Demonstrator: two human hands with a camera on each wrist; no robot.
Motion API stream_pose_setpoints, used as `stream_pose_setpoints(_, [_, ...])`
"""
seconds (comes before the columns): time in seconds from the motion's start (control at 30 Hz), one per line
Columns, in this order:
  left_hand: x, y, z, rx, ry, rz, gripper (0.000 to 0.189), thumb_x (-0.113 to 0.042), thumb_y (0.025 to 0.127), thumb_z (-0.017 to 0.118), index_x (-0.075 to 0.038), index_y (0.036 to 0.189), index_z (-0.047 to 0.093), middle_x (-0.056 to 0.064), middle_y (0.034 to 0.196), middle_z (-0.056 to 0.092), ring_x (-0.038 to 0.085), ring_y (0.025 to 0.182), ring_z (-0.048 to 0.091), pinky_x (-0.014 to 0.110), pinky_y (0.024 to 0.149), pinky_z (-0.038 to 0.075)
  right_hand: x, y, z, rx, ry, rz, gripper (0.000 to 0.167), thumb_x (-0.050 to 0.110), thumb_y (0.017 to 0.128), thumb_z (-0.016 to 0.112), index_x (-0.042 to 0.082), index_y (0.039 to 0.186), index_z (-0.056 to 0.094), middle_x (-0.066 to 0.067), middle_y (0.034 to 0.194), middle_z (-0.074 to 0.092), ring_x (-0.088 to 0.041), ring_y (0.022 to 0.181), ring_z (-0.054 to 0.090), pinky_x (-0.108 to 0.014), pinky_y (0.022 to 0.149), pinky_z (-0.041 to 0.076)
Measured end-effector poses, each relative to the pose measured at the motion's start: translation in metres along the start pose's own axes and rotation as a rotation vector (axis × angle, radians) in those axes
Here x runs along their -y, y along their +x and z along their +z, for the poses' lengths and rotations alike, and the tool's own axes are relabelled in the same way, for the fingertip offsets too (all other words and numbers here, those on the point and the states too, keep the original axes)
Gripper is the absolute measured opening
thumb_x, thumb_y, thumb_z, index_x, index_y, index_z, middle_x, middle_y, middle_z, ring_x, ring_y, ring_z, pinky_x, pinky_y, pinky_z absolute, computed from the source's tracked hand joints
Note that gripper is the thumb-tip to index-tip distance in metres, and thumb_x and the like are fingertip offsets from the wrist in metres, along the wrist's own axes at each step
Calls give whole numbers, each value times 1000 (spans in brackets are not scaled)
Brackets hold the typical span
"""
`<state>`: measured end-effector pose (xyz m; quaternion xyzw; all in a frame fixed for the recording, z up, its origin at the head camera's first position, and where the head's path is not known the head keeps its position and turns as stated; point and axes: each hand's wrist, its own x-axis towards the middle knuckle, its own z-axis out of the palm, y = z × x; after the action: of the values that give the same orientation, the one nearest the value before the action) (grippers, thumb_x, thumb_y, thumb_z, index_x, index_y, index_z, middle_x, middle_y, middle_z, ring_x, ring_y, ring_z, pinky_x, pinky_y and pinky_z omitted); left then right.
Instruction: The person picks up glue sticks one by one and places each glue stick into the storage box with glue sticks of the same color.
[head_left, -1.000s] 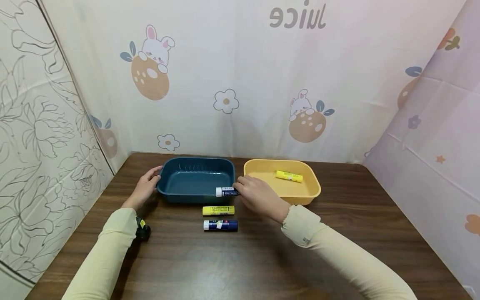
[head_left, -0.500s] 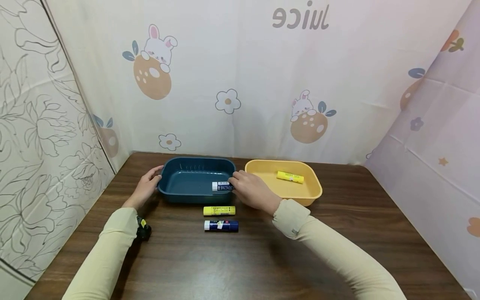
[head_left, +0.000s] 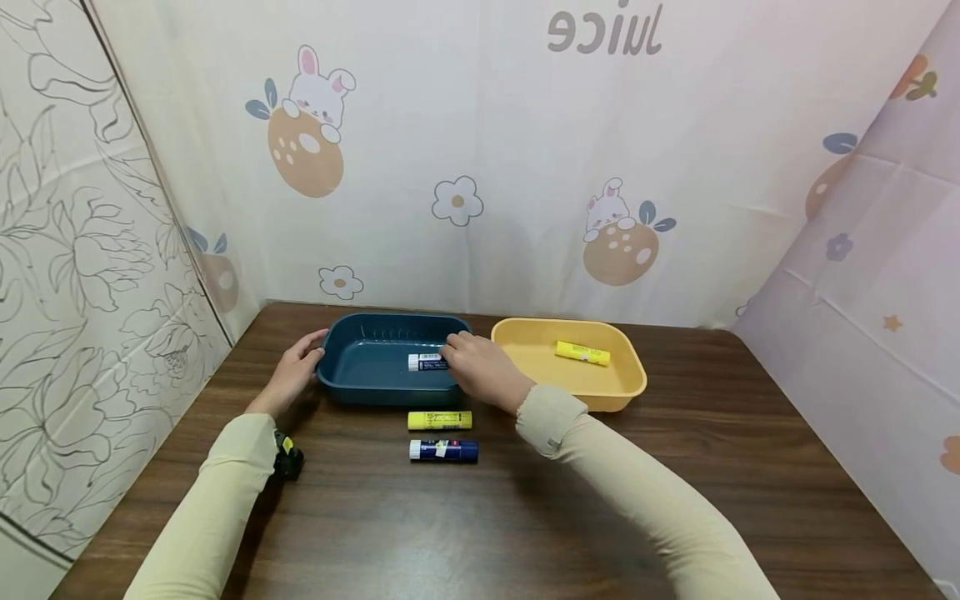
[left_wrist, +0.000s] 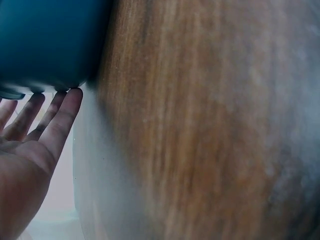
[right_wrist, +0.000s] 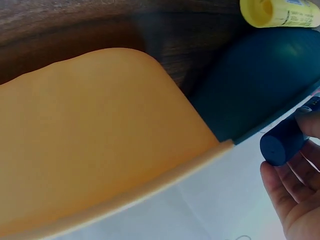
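A dark blue glue stick with a white end (head_left: 427, 362) is pinched between the thumb and fingers of my right hand (head_left: 483, 368), over the right part of the dark blue tray (head_left: 386, 397). In the right wrist view its round blue end (right_wrist: 274, 150) shows beyond the tray rim. My left hand (head_left: 291, 373) touches the left end of that tray; in the left wrist view its fairly straight fingers (left_wrist: 62, 117) rest against the tray's wall (left_wrist: 50, 45). On the table before the tray lie a yellow glue stick (head_left: 440, 420) and another blue glue stick (head_left: 444, 451).
A yellow tray (head_left: 525, 385) stands just right of the blue one, with a yellow glue stick (head_left: 582, 353) inside. Both trays sit near the back of the brown wooden table (head_left: 450, 533), before a printed curtain (head_left: 525, 108). A black wrist device (head_left: 288, 457) hangs by the left cuff.
My right hand has carried the blue glue stick leftward and farther back, from the tray's front right rim to over its inside. The left hand keeps its place at the tray's left end.
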<state>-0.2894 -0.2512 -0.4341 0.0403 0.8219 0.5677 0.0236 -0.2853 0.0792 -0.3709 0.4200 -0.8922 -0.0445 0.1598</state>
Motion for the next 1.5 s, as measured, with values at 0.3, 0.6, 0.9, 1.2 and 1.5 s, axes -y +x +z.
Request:
stream_pose_setpoints(0.3, [-2,-1,0,-13,-2,10,50,-20,104,31,-5,151,23,26,148,28,42,132,31,57,99,36,-5,21,14,-22,-37,14,18,15,92,63,6,106,69,-5,93,62,-17,84,55,-25,74,50])
stream_pose_setpoints(0.6, [-5,-5,3,-14,-22,11,50,-19,104,31,-4,151,22,27,149,27,42,132,31,57,99,36,-3,41,25,40,-87,73,19,14,94,61,8,110,70,-5,99,64,-17,89,59,-26,78,52])
stream_pose_setpoints(0.9, [-2,-2,1,-15,-32,5,50,-19,104,32,-6,151,23,26,149,27,41,132,31,57,99,36,0,50,35,82,-86,94,20,12,94,60,8,112,69,-6,101,64,-18,91,59,-27,79,52])
stream_pose_setpoints(1.2, [1,-7,2,-3,-35,14,50,-20,104,31,-6,151,22,27,150,24,42,132,31,56,99,37,2,50,50,79,-87,129,16,12,95,58,8,103,71,-6,91,63,-19,83,59,-29,72,53])
stream_pose_setpoints(1.5, [1,-4,1,-19,-50,4,50,-20,104,32,-7,151,23,26,150,26,40,132,32,56,99,38,-4,54,56,123,-45,184,17,14,93,62,8,106,70,-6,94,64,-19,86,60,-29,74,53])
